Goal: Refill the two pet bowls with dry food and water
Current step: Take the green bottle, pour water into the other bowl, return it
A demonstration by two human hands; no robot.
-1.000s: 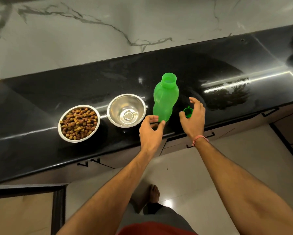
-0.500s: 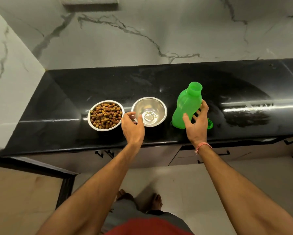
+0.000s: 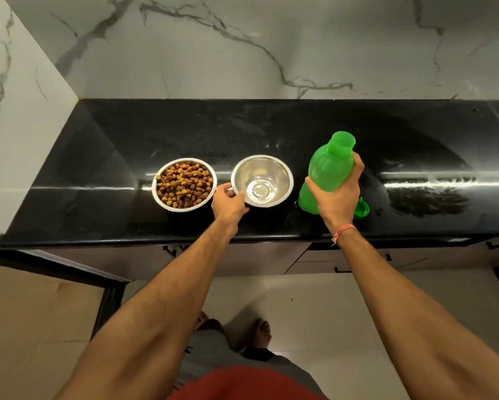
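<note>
A black countertop (image 3: 127,134) spans the middle of the frame beneath a marble wall (image 3: 242,53). Right of centre, the right hand (image 3: 336,197) wraps its fingers round an uncapped green bottle (image 3: 327,168), its mouth leaning toward the upper right. At centre, the left hand (image 3: 229,203) pinches the near rim of an empty steel bowl (image 3: 267,176). Just left of that hand sits a bowl of kibble (image 3: 184,184). The green cap (image 3: 362,209) lies beside the right wrist.
</note>
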